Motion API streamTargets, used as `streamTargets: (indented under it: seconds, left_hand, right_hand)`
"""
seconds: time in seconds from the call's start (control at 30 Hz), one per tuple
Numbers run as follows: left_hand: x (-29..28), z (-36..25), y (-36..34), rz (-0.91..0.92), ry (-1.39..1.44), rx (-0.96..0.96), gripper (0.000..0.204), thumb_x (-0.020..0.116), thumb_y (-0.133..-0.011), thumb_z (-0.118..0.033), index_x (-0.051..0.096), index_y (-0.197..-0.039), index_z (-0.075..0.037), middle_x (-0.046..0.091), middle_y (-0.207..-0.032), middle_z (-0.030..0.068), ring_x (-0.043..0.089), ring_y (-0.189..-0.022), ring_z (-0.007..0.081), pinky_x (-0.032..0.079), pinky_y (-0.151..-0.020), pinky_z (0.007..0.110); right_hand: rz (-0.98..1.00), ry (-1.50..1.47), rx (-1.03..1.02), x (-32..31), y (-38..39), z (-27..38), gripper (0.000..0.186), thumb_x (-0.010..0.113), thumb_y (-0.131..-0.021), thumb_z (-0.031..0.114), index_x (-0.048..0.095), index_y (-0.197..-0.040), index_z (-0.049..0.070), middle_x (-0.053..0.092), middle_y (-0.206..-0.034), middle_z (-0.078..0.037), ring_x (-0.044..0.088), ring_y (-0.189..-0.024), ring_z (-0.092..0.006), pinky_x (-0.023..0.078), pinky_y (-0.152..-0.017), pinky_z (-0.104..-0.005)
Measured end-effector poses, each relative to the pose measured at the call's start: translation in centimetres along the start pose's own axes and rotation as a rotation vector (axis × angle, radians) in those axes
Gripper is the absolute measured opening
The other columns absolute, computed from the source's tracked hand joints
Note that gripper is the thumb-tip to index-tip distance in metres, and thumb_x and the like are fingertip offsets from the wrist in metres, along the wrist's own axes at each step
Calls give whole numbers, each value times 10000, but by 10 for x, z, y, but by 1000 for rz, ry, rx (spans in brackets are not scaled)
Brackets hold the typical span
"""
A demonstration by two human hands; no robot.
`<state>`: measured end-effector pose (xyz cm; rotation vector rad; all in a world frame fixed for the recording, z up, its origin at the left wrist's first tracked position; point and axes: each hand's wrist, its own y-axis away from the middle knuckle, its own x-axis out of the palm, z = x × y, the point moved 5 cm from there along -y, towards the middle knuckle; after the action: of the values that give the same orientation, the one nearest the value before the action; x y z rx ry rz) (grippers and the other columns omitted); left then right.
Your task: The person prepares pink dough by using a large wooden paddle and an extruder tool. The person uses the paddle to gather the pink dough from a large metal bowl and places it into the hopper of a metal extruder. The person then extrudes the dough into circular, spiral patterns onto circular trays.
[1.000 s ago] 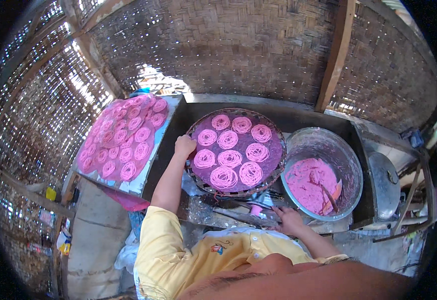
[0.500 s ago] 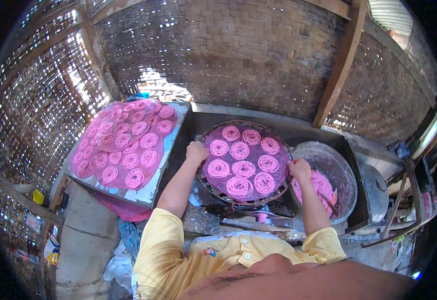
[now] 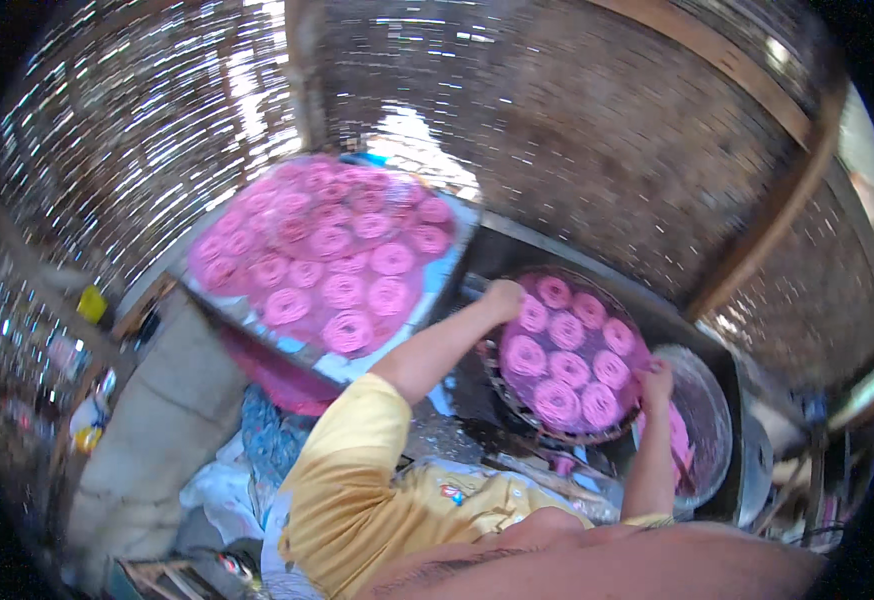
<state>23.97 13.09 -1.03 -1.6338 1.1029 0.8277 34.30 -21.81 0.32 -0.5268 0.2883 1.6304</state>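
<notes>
A purple-pink sheet (image 3: 545,333) carries several flat pink noodle coils (image 3: 566,331) in a round woven tray (image 3: 498,388), whose dark rim shows along the left and near sides. At the sheet's upper left edge, my left hand (image 3: 502,299) is closed on it. My right hand (image 3: 656,382) pinches its right edge, which reaches past the tray rim. Blur hides the exact finger grip. Left of the tray, more pink coils (image 3: 346,331) lie on overlapping pink sheets over a pale-topped table (image 3: 462,232).
On the right, a big metal basin (image 3: 714,425) holds a pink mass (image 3: 679,440). A dark ledge (image 3: 502,250) runs behind the tray. Woven bamboo walls (image 3: 577,130) and a slanting wooden post (image 3: 777,225) stand beyond. Crumpled cloths (image 3: 272,430) lie at lower left.
The view has swung left, so everything sits farther right in it. The sheet's right edge now rises over the tray rim at my right hand.
</notes>
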Motion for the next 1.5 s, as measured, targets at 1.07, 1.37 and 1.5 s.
streamTargets:
  seconds: [1.07, 1.37, 1.5]
  left_hand:
    - [-391, 357, 343, -457, 10, -980, 376, 609, -655, -114, 606, -1030, -81, 616, -919, 172, 601, -838, 257, 476, -736, 316]
    - [-283, 289, 438, -1274, -83, -1077, 366, 650, -716, -263, 552, -976, -25, 590, -801, 110, 568, -720, 233, 447, -645, 325]
    - [-125, 271, 485, -809, 255, -1401, 397, 647, -688, -308, 595, -976, -40, 594, -945, 177, 572, -863, 303, 451, -781, 357]
  right_hand:
    - [829, -52, -738, 451, 137, 410, 516, 629, -652, 80, 522, -1157, 67, 604, -1014, -121, 599, -803, -156, 473, -672, -276]
    - [923, -172, -813, 410, 122, 358, 459, 610, -712, 83, 513, -1159, 52, 500, -1168, -97, 498, -987, -174, 414, -816, -279]
    - [1053, -286, -547, 335, 165, 361, 425, 590, -761, 55, 496, -1175, 34, 500, -1119, -47, 482, -956, -133, 408, -808, -250]
